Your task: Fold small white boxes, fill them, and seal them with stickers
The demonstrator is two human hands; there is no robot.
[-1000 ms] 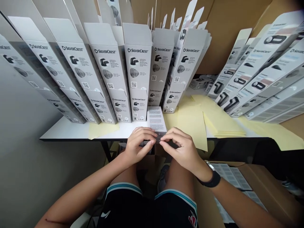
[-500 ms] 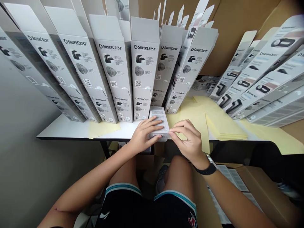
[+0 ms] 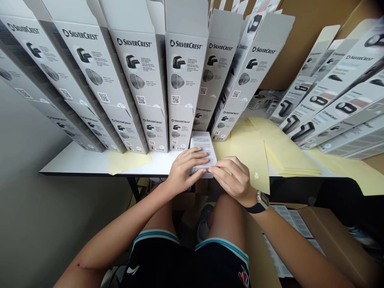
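Note:
A small white printed carton (image 3: 207,151) lies at the near edge of the table, in front of the tall boxes. Over its left side my left hand (image 3: 185,167) is spread, fingers on the printed face and thumb along the near end, holding it in place. My right hand (image 3: 232,178) is closed in a pinch, its fingertips touching the carton's near right corner. Whatever sits between those fingertips is too small to make out. A small pale shiny spot (image 3: 256,175) shows on the yellow sheet (image 3: 247,150) just right of my right hand.
Tall SilverCrest boxes (image 3: 184,76) with raised flaps stand in a row behind the carton. More boxes (image 3: 330,100) lean at the right beside stacked yellow sheets (image 3: 288,154). Below the table, an opened cardboard box (image 3: 333,236) holds printed flat pieces (image 3: 292,224).
My right hand has moved slightly left, bringing its fingertips from the carton's right side onto its near corner. My left hand stays on the carton. The view has shifted closer to the boxes.

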